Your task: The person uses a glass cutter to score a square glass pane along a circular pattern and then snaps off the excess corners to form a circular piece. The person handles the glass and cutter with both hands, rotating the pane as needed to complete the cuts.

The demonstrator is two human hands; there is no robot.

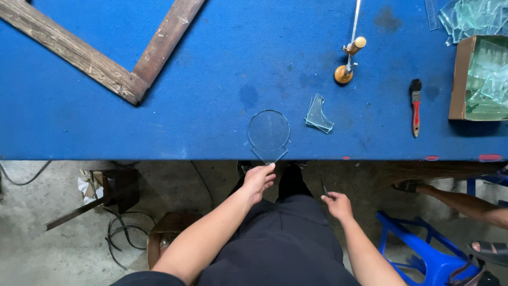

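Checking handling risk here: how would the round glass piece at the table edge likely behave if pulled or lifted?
The round glass piece looks thin and stiff, probably brittle. Its pointed tab overhangs the blue table edge, near the left hand, so it may tip off. On cloth, it likely drags rather than slides.

Clear round glass piece (269, 132) with pointed tab, flat on blue table edge, tab overhanging
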